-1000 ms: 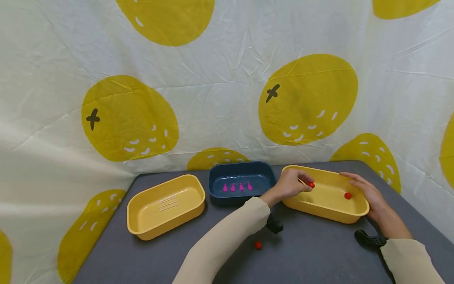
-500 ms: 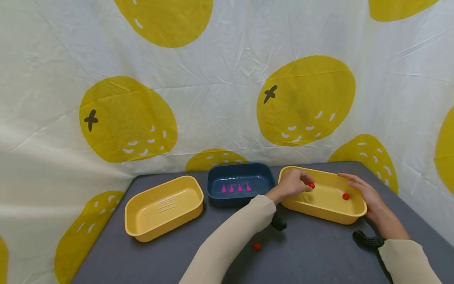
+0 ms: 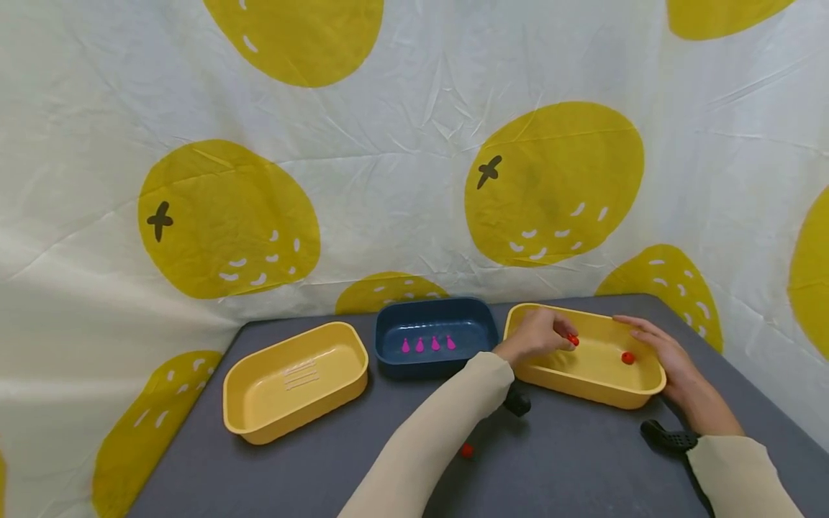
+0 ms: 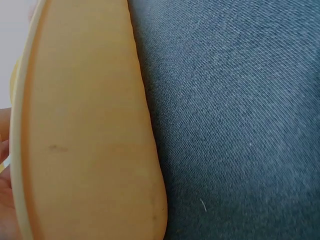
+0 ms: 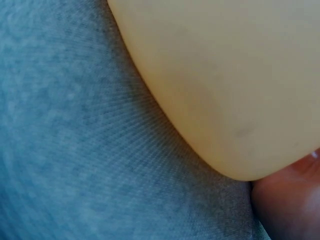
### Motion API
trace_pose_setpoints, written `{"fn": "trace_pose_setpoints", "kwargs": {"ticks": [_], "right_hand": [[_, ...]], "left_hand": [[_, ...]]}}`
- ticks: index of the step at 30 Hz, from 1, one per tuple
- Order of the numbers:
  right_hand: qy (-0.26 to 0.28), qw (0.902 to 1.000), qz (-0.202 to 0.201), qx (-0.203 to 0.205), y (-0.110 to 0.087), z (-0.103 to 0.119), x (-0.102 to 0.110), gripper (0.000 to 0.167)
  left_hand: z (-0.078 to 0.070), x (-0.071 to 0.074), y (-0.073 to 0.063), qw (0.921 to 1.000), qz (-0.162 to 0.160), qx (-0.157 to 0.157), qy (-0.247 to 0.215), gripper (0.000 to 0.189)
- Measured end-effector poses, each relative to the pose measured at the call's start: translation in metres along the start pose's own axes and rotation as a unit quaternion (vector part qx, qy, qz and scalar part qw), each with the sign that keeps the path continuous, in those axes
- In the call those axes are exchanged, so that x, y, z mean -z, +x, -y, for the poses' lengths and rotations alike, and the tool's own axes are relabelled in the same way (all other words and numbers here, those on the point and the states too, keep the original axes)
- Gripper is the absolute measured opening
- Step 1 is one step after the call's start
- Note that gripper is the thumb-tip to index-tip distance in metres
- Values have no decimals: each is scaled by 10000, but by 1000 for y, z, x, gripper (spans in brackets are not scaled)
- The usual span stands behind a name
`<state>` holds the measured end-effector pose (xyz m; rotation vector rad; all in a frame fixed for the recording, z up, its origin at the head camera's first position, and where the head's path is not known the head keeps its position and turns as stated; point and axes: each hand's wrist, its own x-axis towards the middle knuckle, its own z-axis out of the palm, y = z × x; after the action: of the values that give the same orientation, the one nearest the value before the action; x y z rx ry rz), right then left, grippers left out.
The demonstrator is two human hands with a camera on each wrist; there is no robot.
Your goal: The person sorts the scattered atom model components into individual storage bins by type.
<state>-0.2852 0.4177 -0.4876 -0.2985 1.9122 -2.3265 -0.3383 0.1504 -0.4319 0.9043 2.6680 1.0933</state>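
Observation:
In the head view my left hand (image 3: 539,335) reaches over the left part of the right-hand yellow tray (image 3: 586,386). Its thumb and fingertips pinch a small red ball (image 3: 573,339). A second red ball (image 3: 627,357) lies on the tray floor, towards the right end. At that end my right hand (image 3: 670,360) rests against the outside wall, its extended fingers along the rim. Another red ball (image 3: 467,451) is on the table, right beside the left sleeve. The left wrist view shows the tray's outer wall (image 4: 90,120); in the right wrist view a tray corner (image 5: 225,110) fills much of the picture.
A dark blue tray (image 3: 437,370) with several pink teardrop-shaped pieces (image 3: 419,345) stands at the back middle. Left of it is another yellow tray (image 3: 294,417) holding several thin pale sticks (image 3: 301,375). The grey table (image 3: 259,475) ends at a curtain (image 3: 388,216) printed with yellow fruit.
My left hand has shifted slightly right over the tray, still pinching the red ball. My right hand stays at the tray's end. The head view has drifted a little.

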Motion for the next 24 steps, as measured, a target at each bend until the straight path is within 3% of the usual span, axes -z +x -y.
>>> {"fn": "trace_pose_setpoints", "kwargs": {"ticks": [13,18,24], "right_hand": [[130,9999,34,58,0,0,-4,42],[59,9999,1,89,0,1,-4,41],[-204,9997,-156,25,0,2,-3,40]], "left_hand": [[0,-6,4,9997,214,48,48,11],[0,-5,3,9977,321,-67,602,9],[0,-8,5,9891,455,-145,1394,12]]}}
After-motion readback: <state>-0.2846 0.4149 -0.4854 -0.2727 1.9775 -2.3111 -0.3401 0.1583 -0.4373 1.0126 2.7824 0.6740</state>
